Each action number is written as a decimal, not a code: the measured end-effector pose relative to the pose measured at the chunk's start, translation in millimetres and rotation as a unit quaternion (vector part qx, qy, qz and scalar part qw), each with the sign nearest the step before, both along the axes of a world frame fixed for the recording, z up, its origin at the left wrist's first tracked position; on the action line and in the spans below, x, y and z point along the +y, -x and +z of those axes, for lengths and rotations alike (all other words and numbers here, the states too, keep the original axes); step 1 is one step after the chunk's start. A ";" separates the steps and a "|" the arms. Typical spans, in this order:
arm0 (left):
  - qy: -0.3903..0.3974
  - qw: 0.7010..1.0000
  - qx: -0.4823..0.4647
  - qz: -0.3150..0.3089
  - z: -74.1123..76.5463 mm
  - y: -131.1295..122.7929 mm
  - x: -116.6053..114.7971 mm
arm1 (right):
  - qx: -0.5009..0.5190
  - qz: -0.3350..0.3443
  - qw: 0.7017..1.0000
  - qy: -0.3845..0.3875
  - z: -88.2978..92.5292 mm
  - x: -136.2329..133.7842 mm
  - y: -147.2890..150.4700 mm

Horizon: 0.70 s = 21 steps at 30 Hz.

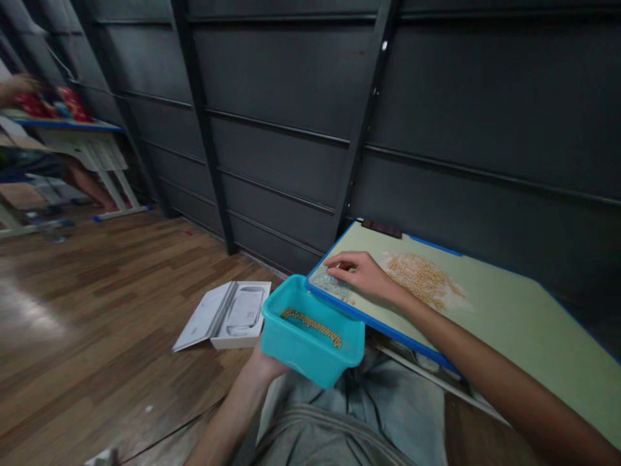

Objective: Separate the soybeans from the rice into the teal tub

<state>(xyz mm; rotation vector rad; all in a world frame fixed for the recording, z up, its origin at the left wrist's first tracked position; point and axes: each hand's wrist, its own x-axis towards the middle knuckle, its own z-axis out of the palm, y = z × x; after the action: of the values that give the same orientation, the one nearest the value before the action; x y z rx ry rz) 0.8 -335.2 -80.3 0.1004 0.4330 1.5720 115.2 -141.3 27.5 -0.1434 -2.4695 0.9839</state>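
Head view: we look down at a pale green desk with a blue edge (pixel 509 310), our landmark. Just off its near left corner, our left hand (pixel 264 364) grips the underside of a turquoise rectangular plastic tub (pixel 310 336), fingers hidden beneath it. The tub is held against the desk edge, its long axis running along that edge, its mouth facing up. A thin row of yellow grains (pixel 313 325) lies inside. We judge the tub light, rigid and slightly slick, best held under its base or by its rim. Our right hand (pixel 361 272) rests on the desk corner, fingers loosely curled, holding nothing we can see. Behind it on the desk spreads a pile of yellow grains (pixel 422 278). Left of the desk, a white open box (pixel 228 314) lies on the wooden floor.
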 end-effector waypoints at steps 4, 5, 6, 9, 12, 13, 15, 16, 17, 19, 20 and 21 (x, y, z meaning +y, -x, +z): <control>0.015 0.999 -0.048 -0.011 -14.1 -7.0 2.4 | 0.013 -0.003 1.000 -0.010 4.0 -1.0 -5.4; 0.029 0.998 -0.056 -0.003 -15.6 -10.7 2.5 | 0.020 -0.010 1.000 -0.010 4.8 0.4 -6.5; 0.050 0.997 -0.061 0.013 -15.8 -15.2 2.4 | 0.028 -0.020 0.999 -0.012 5.6 2.4 -7.6; 0.102 0.991 -0.068 0.051 -12.1 -29.6 1.4 | 0.038 -0.050 0.998 -0.029 7.7 8.1 -13.1; 0.070 0.994 -0.071 0.040 -13.9 -40.0 2.3 | 0.002 -0.038 0.999 -0.035 7.7 8.6 -22.5; 0.053 0.995 -0.072 0.032 -17.3 -42.1 3.3 | -0.011 -0.028 0.999 -0.031 7.2 7.2 -26.0; 0.032 0.996 -0.076 0.024 -26.2 -45.4 6.0 | -0.026 -0.016 0.999 -0.021 6.4 3.5 -32.3; 0.032 0.997 -0.074 0.014 -30.3 -47.0 7.3 | -0.028 -0.015 0.999 -0.017 6.6 1.8 -35.2; 0.034 0.997 -0.067 0.004 -33.1 -48.9 8.5 | -0.028 -0.019 0.999 -0.016 7.4 0.9 -38.2; 0.022 0.998 -0.047 -0.021 -33.1 -54.4 10.0 | -0.025 -0.035 0.999 -0.018 10.8 2.1 -45.4; 0.008 0.999 -0.038 -0.030 -30.4 -58.3 10.5 | -0.023 -0.047 0.998 -0.022 12.9 4.6 -50.3; -0.014 0.999 -0.031 -0.033 -26.5 -62.8 10.9 | -0.022 -0.059 0.998 -0.027 15.0 8.4 -56.5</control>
<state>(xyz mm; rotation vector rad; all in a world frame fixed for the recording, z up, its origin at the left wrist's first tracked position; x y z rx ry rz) 63.6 -324.3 -106.9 0.0873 0.3556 1.5117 171.7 -132.9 42.5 -0.2938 -2.4931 0.8732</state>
